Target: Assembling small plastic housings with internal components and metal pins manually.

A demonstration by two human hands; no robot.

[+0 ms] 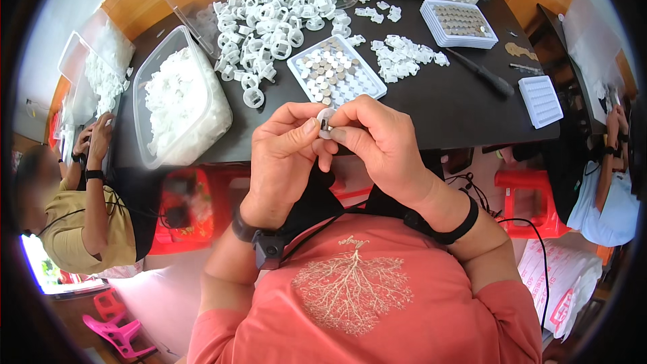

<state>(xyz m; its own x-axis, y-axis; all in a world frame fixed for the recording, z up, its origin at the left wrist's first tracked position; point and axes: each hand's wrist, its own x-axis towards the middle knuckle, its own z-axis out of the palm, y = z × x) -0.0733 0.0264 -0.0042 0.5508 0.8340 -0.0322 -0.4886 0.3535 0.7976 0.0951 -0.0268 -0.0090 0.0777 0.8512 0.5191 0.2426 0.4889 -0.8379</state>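
Between my two hands, just off the table's near edge, is a small round white plastic part point(325, 115) with a dark slot in its middle. My left hand point(286, 145) grips its left side between thumb and fingers. The thumb and forefinger of my right hand point(381, 138) are pinched on its right side; whether they also hold a smaller piece I cannot make out. Just beyond my fingers lies a pale tray point(369, 87) scattered with silvery disc-shaped pieces point(325, 67). A large heap of white ring-shaped plastic parts point(276, 20) spreads behind it.
A clear bin point(219, 111) of small white pieces stands at left. Toward the right are a pile of small white parts point(404, 57), stacked trays point(465, 42), a black-handled tool point(495, 81) and a pale slotted tray point(539, 101). People work at both sides point(101, 209).
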